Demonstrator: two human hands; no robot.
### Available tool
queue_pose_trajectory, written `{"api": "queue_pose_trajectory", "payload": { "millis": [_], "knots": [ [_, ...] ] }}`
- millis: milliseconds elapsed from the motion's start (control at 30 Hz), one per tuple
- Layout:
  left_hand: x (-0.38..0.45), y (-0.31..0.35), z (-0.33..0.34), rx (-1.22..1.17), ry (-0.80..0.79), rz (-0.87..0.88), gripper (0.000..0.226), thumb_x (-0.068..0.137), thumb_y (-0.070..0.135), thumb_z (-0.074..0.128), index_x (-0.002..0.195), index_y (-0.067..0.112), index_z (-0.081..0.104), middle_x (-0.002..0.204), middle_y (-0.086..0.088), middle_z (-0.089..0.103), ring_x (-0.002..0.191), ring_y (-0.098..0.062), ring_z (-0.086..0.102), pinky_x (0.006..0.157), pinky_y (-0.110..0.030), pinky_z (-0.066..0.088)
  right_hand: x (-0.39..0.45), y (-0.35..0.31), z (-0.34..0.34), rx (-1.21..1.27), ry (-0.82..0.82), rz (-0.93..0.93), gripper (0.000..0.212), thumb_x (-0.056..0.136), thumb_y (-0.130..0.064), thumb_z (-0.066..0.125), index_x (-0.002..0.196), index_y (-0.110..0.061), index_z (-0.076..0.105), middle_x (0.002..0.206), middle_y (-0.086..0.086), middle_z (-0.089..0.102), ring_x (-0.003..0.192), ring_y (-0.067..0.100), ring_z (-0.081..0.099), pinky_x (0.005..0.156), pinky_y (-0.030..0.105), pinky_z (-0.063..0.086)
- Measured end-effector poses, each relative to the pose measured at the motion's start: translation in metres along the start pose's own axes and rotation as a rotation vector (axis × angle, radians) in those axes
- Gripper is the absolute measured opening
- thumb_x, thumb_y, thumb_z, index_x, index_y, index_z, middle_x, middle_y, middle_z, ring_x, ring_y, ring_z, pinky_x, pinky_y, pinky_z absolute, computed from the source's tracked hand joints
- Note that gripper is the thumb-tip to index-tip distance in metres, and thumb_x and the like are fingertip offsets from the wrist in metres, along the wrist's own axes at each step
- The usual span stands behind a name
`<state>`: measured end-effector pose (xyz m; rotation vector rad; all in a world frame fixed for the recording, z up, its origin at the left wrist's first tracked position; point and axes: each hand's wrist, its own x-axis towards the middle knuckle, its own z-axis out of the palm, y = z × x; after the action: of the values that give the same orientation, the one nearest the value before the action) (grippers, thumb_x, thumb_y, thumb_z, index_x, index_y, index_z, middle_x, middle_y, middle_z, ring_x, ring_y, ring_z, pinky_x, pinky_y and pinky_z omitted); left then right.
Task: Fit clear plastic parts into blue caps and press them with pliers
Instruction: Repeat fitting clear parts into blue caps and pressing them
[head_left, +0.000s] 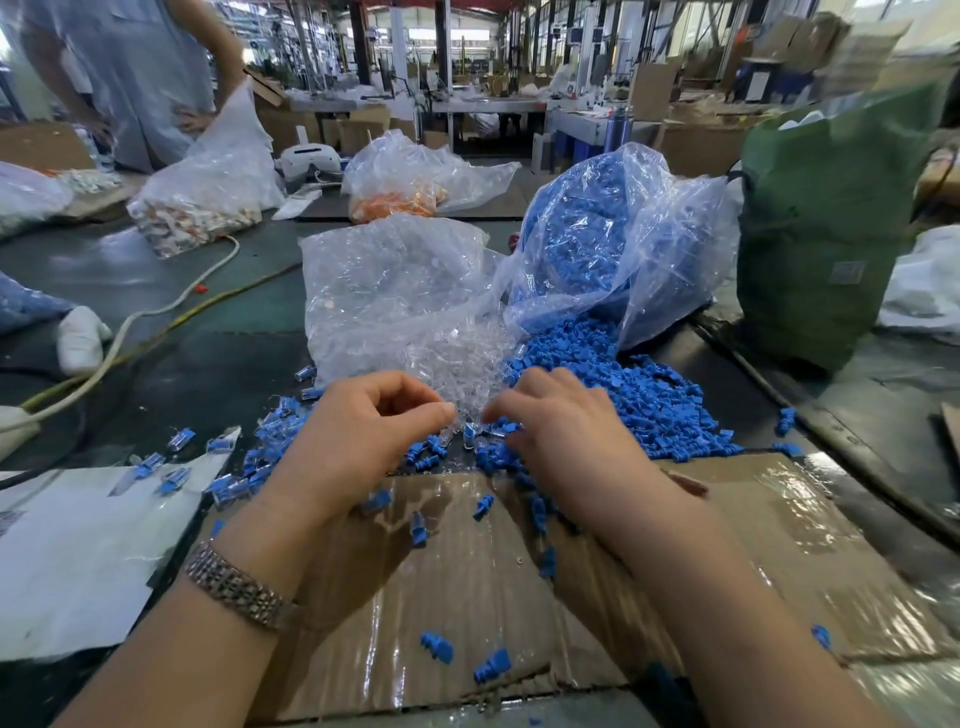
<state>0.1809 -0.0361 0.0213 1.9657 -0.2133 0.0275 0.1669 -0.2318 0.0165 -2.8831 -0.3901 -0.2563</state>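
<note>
Cardboard (519, 597): a few loose blue caps (654, 405) lying on it.
Left hand (358, 431): fingers curled, fingertips together; what they pinch cannot be told.
Right hand (561, 421): fingers loosely bent over the pile, hold unclear.
Caps: spill from the far right bag; likely light, stiff; take by the body.
Clear parts (457, 358): ahead between the hands, likely slippery, brittle; pinch at the sides.
Pliers: not seen.

dark table (218, 364) | cardboard sheet (727, 545) | blue caps (660, 410) | white paper (78, 545)
</note>
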Motion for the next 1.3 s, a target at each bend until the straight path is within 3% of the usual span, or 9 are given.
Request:
{"api": "queue_pose_trajectory", "payload": {
  "millis": [167,333,467,667,767,867,1000,1067,1300],
  "knots": [
    [0.001,-0.001,0.002,-0.188,-0.035,-0.085,0.017,0.081,0.027,0.077,0.083,0.011,0.074,0.062,-0.002,0.058,0.054,-0.013,0.050,0.058,-0.027,0.046,0.006,-0.010,0.018,-0.081,-0.075,-0.051,0.026,0.098,-0.047,0.055,0.116,-0.035,0.068,0.111,-0.007,0.058,0.113,0.020,0.042,0.087,0.040,0.028],
    [0.003,-0.001,0.002,-0.461,-0.071,-0.169,0.027,0.061,0.033,0.080,0.071,0.009,0.071,0.061,-0.003,0.049,0.050,-0.012,0.041,0.045,-0.022,0.038,0.010,-0.013,0.024,-0.060,-0.039,-0.030,0.015,0.098,-0.031,0.057,0.110,-0.028,0.065,0.110,-0.002,0.061,0.109,0.024,0.047,0.083,0.040,0.026],
    [0.005,-0.004,0.002,-0.668,-0.142,-0.256,0.045,0.063,0.026,0.085,0.094,0.001,0.063,0.070,-0.005,0.059,0.049,-0.011,0.050,0.041,-0.020,0.043,0.010,-0.012,0.027,-0.133,-0.086,0.010,0.017,0.100,-0.019,0.052,0.115,-0.019,0.061,0.115,0.006,0.057,0.111,0.029,0.046,0.092,0.046,0.033],
    [0.004,-0.005,0.004,-0.662,-0.186,-0.226,0.031,0.077,0.026,0.070,0.095,0.002,0.062,0.075,-0.005,0.059,0.059,-0.011,0.052,0.049,-0.022,0.048,0.007,-0.010,0.017,-0.099,-0.067,0.000,0.013,0.100,-0.023,0.054,0.107,-0.026,0.064,0.108,0.001,0.058,0.109,0.025,0.047,0.089,0.042,0.031],
    [0.003,-0.001,0.004,-0.649,-0.174,-0.202,0.017,0.087,0.019,0.064,0.091,0.003,0.059,0.073,-0.003,0.048,0.057,-0.009,0.040,0.046,-0.020,0.039,0.004,-0.010,0.009,0.153,0.044,0.041,0.007,0.098,-0.024,0.062,0.100,-0.026,0.069,0.101,-0.005,0.063,0.100,0.014,0.055,0.089,0.034,0.044],
    [0.001,0.001,0.002,-0.653,-0.174,-0.229,0.012,0.094,0.016,0.058,0.089,0.005,0.057,0.070,-0.002,0.051,0.051,-0.009,0.039,0.041,-0.018,0.036,0.001,-0.013,-0.001,0.735,0.109,0.152,0.002,0.093,-0.022,0.072,0.093,-0.020,0.073,0.082,-0.007,0.070,0.069,-0.001,0.063,0.066,0.016,0.050],
    [-0.001,0.004,0.003,-0.701,-0.185,-0.216,0.009,0.087,0.011,0.062,0.093,0.004,0.061,0.073,-0.007,0.061,0.050,-0.011,0.050,0.042,-0.021,0.046,-0.004,-0.014,-0.011,1.250,0.111,0.165,0.008,0.092,-0.011,0.071,0.098,-0.005,0.071,0.080,0.003,0.074,0.075,0.011,0.072,0.078,0.022,0.059],
    [-0.001,0.003,0.002,-0.758,-0.194,-0.209,0.018,0.080,0.010,0.063,0.096,0.003,0.061,0.075,-0.010,0.065,0.052,-0.012,0.054,0.045,-0.022,0.050,-0.004,-0.014,-0.012,1.265,0.113,0.138,0.010,0.093,-0.012,0.070,0.100,-0.005,0.070,0.082,0.003,0.074,0.076,0.011,0.072,0.077,0.021,0.057],
    [-0.001,-0.001,0.004,-0.827,-0.264,-0.186,0.016,0.078,-0.005,0.063,0.089,0.006,0.065,0.079,-0.012,0.066,0.063,-0.016,0.064,0.058,-0.028,0.060,-0.003,-0.017,-0.008,1.055,0.218,0.051,0.002,0.094,-0.012,0.070,0.095,-0.010,0.070,0.085,0.000,0.074,0.084,0.009,0.072,0.081,0.024,0.057]
  ]
}}
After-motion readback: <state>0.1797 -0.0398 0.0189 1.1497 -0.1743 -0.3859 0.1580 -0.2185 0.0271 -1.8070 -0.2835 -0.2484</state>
